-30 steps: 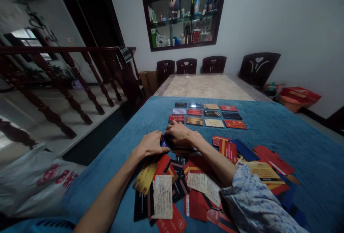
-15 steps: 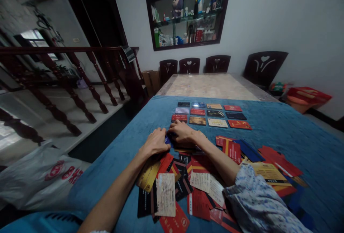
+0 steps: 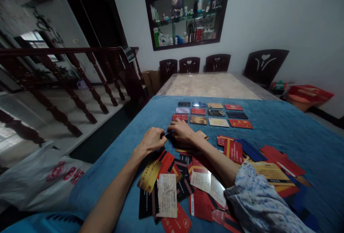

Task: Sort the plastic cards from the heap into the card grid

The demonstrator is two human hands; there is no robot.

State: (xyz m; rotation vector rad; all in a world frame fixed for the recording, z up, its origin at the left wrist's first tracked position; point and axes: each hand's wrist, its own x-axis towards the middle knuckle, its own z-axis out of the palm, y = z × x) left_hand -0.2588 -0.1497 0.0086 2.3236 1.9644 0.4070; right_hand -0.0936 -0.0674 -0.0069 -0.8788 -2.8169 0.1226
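Observation:
My left hand (image 3: 151, 140) and my right hand (image 3: 182, 132) meet at the top of a loose pile of cards (image 3: 188, 175) on a blue tablecloth (image 3: 282, 132). Both hands are closed on one dark blue card (image 3: 168, 134), which is tilted with its edge up between the fingertips. A tan card (image 3: 202, 134) shows just right of my right wrist. Beyond my hands, three tidy rows of cards (image 3: 212, 114) lie face up. My right forearm, in a patterned sleeve, lies across the pile.
More red, blue and yellow cards (image 3: 268, 163) lie scattered at the right. The bare marble tabletop (image 3: 206, 86) runs on to several dark chairs (image 3: 217, 62). A wooden railing (image 3: 80, 79) and a white plastic bag (image 3: 40, 179) are at the left. A wall cabinet (image 3: 185, 10) hangs above.
The dark blue card has come up off the pile and now stands on edge between both hands. My left hand has curled tighter. The view shifted slightly.

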